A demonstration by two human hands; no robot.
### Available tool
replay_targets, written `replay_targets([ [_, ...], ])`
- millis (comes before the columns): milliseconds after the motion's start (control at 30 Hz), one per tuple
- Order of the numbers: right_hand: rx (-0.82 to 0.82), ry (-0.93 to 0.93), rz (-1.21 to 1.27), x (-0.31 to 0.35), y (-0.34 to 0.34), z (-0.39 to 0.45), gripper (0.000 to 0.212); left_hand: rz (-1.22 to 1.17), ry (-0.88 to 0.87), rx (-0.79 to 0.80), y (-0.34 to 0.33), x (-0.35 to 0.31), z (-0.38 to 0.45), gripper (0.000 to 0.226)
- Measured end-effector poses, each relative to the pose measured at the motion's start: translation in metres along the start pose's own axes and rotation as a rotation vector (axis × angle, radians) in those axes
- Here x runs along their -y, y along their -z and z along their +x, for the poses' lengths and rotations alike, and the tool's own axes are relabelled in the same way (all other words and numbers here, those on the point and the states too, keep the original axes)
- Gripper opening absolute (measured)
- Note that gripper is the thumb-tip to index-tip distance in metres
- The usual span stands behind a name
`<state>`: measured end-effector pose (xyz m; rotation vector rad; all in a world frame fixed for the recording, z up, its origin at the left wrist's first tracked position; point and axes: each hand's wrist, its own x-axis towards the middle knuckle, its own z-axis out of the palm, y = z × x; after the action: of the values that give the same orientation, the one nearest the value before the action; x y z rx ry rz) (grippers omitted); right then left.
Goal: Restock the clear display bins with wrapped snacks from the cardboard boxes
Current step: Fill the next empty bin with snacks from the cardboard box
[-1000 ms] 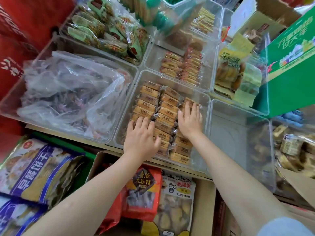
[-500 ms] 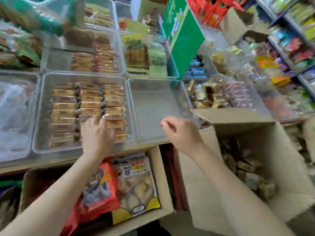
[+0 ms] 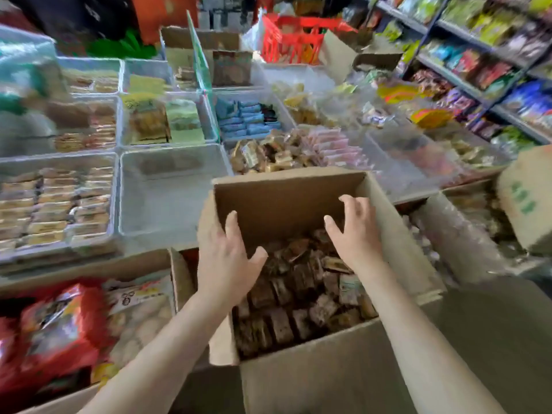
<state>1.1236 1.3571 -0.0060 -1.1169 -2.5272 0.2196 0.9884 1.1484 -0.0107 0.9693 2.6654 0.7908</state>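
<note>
Two hands hang over the open cardboard box point(image 3: 298, 201) right in front of me. L hand point(image 3: 225, 264) is at the box's left wall, fingers straight & a bit spread, thumb out to the side, holding nothing. R hand point(image 3: 357, 231) is near the right wall, fingers loose & a bit bent, also holding nothing. I can't tell if either hand touches the box or the snacks.

Box is about half full w/ small brown wrapped snacks point(image 3: 298, 297), all jumbled. They sit low, under both hands.

Just behind the box & a bit left is a clear bin point(image 3: 167, 189) w/ nothing in it. Left of that, another clear bin holds neat rows of tan wrapped bars point(image 3: 56, 204). Behind the box is a bin of mixed brown & pink packs point(image 3: 298, 152), & further back one w/ blue packs point(image 3: 248, 118).

Bottom left, a 2nd cardboard box point(image 3: 125, 264) holds big red bags point(image 3: 59, 327) & a white bag w/ round cookies. Right side has a 3rd box point(image 3: 466, 234) lined w/ clear plastic. Far back I see a red basket point(image 3: 292, 37), & shelves point(image 3: 478, 55) of bright packs run up the right side. It's all a bit blurry
</note>
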Motion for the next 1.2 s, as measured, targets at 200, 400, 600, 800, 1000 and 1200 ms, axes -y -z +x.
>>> replay_targets([
  [200,0.135,-0.003,-0.075,-0.065,0.006,0.041,0.077,0.119,0.297,-0.079,-0.020,-0.036,-0.021,0.089],
  [400,0.262,0.386,-0.096,-0.004,-0.030,0.090,0.084,0.154,0.458,-0.154,-0.019,-0.036,-0.007,0.058],
  [600,0.239,0.438,-0.038,0.029,-0.073,0.120,0.073,0.157,0.505,-0.159,-0.016,-0.018,0.013,0.050],
  [800,0.072,0.427,-0.006,0.034,-0.102,0.134,0.057,0.161,0.576,-0.134,-0.017,-0.003,0.037,0.065],
  [1000,-0.046,0.422,-0.037,0.043,-0.103,0.121,0.060,0.155,0.609,-0.086,-0.012,0.003,0.049,0.064],
  [1200,-0.127,0.438,-0.043,0.035,-0.102,0.096,0.063,0.147,0.600,-0.092,-0.012,0.002,0.032,0.054],
])
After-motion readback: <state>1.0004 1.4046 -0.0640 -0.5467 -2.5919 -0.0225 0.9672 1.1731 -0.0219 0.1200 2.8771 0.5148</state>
